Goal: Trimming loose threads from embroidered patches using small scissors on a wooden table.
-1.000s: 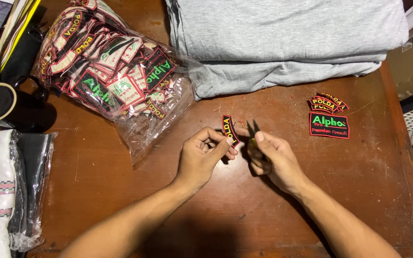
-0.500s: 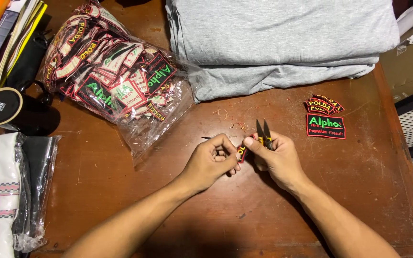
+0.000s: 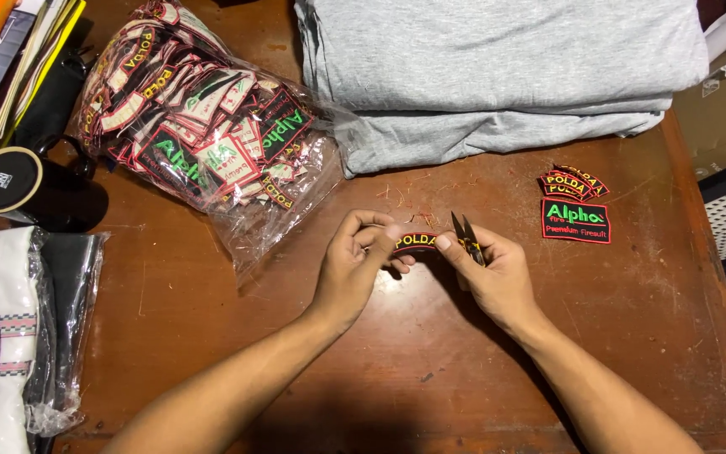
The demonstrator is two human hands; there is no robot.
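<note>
The small curved black embroidered patch (image 3: pixel 414 241) is covered at both ends by fingertips, and the little black thread snips (image 3: pixel 466 239) sink into the right hand (image 3: pixel 497 273). The folded grey cloth pile (image 3: pixel 497 67) runs off the top edge.

Both my forearms reached in from the bottom edge and met at the middle. My left hand (image 3: pixel 353 262) was curled, thumb and forefinger pinched together, palm turned inward. My right hand (image 3: pixel 497 271) faced it, fingers folded closed, thumb tip almost touching the left's.
</note>
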